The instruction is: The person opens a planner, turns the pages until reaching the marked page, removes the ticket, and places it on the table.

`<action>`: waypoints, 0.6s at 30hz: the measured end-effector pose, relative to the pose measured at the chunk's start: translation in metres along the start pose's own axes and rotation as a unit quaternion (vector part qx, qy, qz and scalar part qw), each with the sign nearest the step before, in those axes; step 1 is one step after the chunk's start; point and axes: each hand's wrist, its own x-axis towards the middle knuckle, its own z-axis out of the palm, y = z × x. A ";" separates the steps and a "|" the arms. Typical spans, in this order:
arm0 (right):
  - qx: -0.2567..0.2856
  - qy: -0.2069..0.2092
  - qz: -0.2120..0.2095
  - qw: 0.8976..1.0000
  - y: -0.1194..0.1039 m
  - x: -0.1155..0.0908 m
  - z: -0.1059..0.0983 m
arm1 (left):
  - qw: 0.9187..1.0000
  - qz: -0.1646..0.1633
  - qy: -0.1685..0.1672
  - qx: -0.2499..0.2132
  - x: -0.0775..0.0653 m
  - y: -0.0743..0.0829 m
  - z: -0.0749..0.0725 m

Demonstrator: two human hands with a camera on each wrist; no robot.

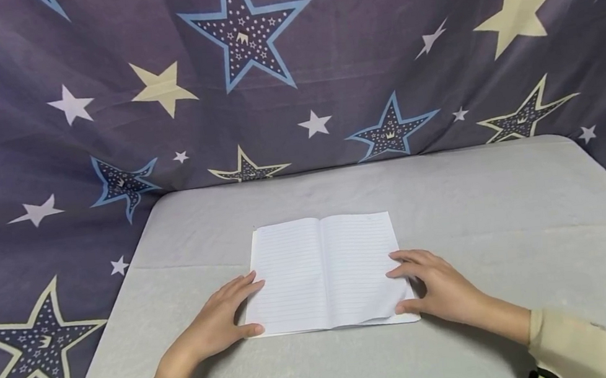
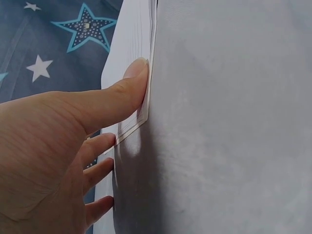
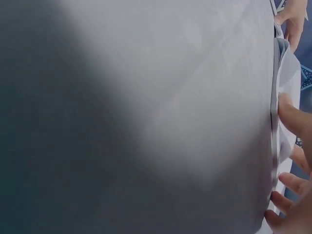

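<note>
An open notebook with ruled white pages lies flat on the grey-covered table. My left hand rests at its left side, thumb on the near left corner and the other fingers spread along the left edge. In the left wrist view, the left thumb presses on the page corner. Across from it, my right hand is at the right edge, its thumb at the near right corner and fingers spread over the side. Beside that thumb the lower corner of the right page lifts and bends slightly.
A grey cloth covers the table. Behind and to the sides hangs a dark curtain printed with stars. Black bands show at both sleeves near the front edge of the view.
</note>
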 end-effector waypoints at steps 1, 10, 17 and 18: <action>-0.002 0.005 0.004 1.000 -0.001 0.001 0.001 | 1.000 -0.001 0.000 0.000 0.000 0.000 0.000; 0.041 0.043 0.079 0.995 -0.016 0.008 -0.003 | 1.000 -0.004 -0.004 -0.002 0.001 -0.001 0.002; 0.168 0.019 0.076 0.983 -0.045 0.020 -0.001 | 1.000 0.003 0.000 0.001 0.001 -0.003 0.003; 0.177 0.013 0.065 0.982 -0.051 0.023 0.002 | 1.000 0.004 0.001 0.001 0.001 -0.003 0.002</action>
